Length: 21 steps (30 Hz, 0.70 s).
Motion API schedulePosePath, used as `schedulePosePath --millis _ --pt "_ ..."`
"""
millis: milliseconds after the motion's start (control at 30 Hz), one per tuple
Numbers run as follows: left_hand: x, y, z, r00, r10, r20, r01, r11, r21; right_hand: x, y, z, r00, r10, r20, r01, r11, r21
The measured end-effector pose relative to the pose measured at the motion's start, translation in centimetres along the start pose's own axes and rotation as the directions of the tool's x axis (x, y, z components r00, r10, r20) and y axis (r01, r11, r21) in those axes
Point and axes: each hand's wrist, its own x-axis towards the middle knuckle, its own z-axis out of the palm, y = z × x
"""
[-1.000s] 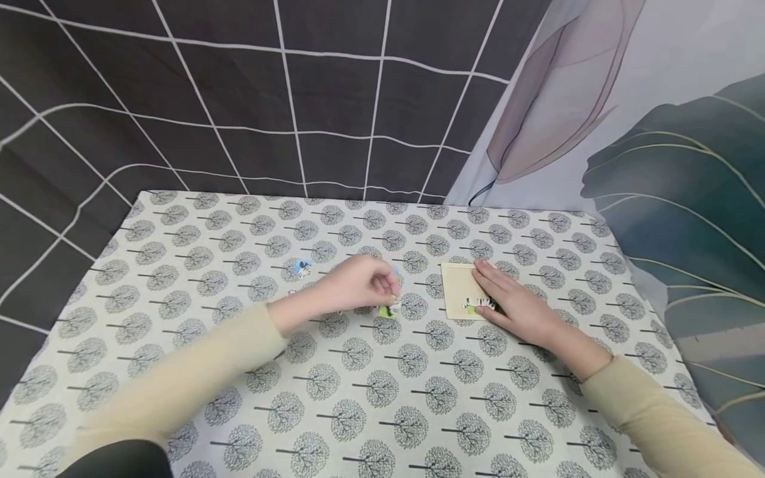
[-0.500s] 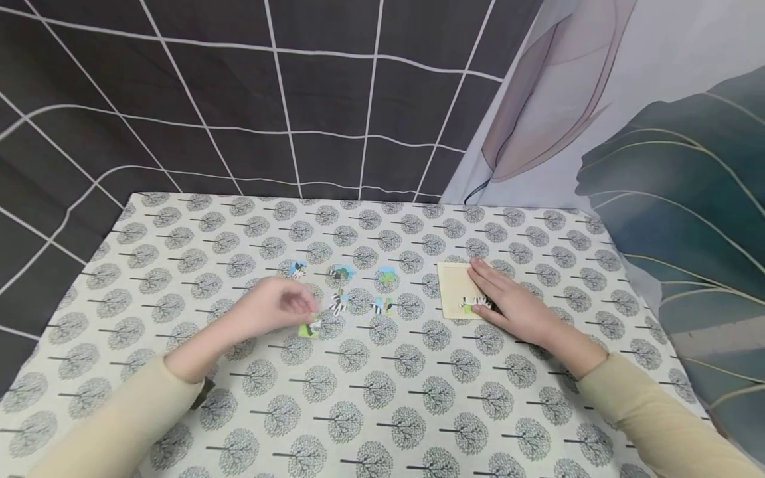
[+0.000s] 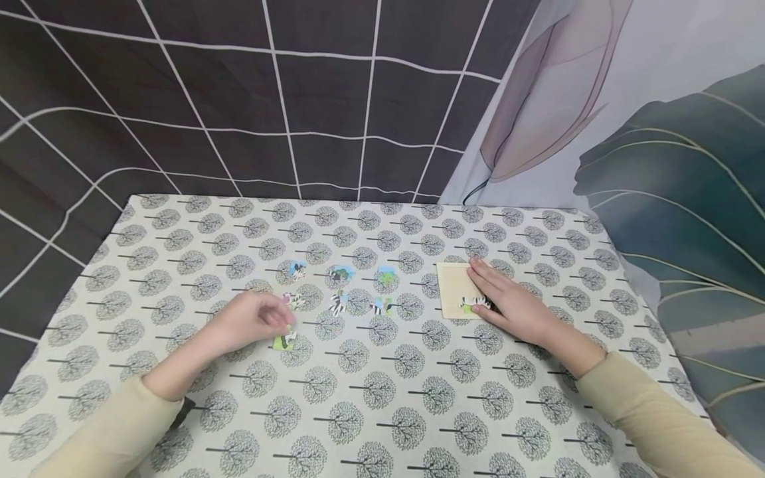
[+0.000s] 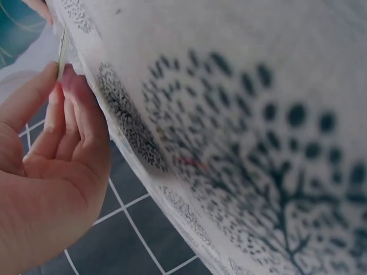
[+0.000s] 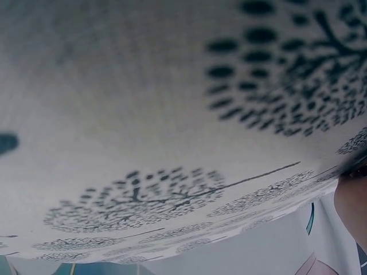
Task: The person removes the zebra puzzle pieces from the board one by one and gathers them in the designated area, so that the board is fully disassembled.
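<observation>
My left hand (image 3: 254,322) pinches a green puzzle piece (image 3: 284,340) with black-and-white markings between thumb and fingertips, close over the cloth. In the left wrist view that same piece (image 4: 62,52) shows edge-on as a thin sliver. My right hand (image 3: 515,307) lies with straight fingers across the right part of a pale wooden puzzle board (image 3: 453,279). A zebra-striped piece (image 3: 472,305) sits in the board's lower part, partly covered by the thumb. In the right wrist view only a bit of the hand (image 5: 352,203) shows at the right edge.
Left of the board, loose puzzle pieces lie in rough rows: a green-and-blue one (image 3: 386,275), a striped one (image 3: 338,303), a dark green one (image 3: 342,273) and several others. A tree-print cloth (image 3: 382,392) covers the table; a dark grid curtain (image 3: 323,93) hangs behind.
My left hand has moved left and toward me with the pinched piece, from near the board past the loose pieces, uncovering several of them. My right hand stays on the board.
</observation>
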Motion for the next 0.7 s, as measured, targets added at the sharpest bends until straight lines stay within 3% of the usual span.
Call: schedulePosePath --millis 233,700 --pt "-0.02 0.24 0.06 1.000 0.023 -0.006 -0.023 0.999 0.038 -0.01 -0.06 -0.07 1.000 0.004 -0.004 -0.004 1.000 -0.005" --pt "-0.03 0.28 -0.01 1.000 -0.018 -0.018 0.019 0.998 0.063 0.14 0.09 0.02 1.000 0.013 0.020 -0.013 1.000 -0.007"
